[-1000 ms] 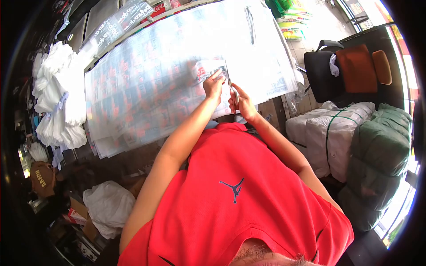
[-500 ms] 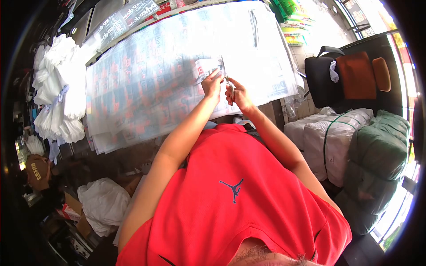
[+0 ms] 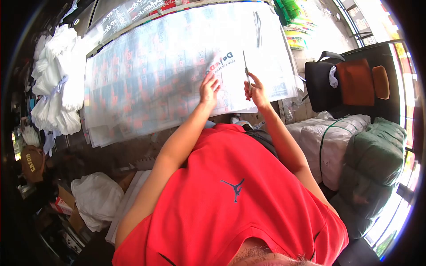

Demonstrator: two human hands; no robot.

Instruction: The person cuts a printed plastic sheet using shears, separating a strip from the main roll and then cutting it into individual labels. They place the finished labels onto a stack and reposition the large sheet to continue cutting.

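Note:
My left hand (image 3: 209,90) pinches the lower left edge of a whitish printed sheet piece (image 3: 222,60) with red and dark lettering, its fingers partly curled. That piece lies or hovers just over a large translucent printed sheet (image 3: 142,75) spread on the table; glare hides the exact gap. To the right, my right hand (image 3: 256,91) grips a pair of scissors (image 3: 246,66) with the blades pointing away from me. The scissors are apart from the printed piece, and the blades look nearly together. A long dark slit-like mark shows near the table's far right.
White plastic bags (image 3: 57,84) hang in bunches at the left. Rolled printed plastic (image 3: 120,20) lies along the far edge. Green and yellow packs (image 3: 295,33) stand at the far right, near an orange-backed chair (image 3: 355,80). Wrapped bales (image 3: 337,142) sit at the right.
My hands have moved apart: the right one, with the scissors, went right and away from the printed piece. The piece has turned and more of its lettering shows.

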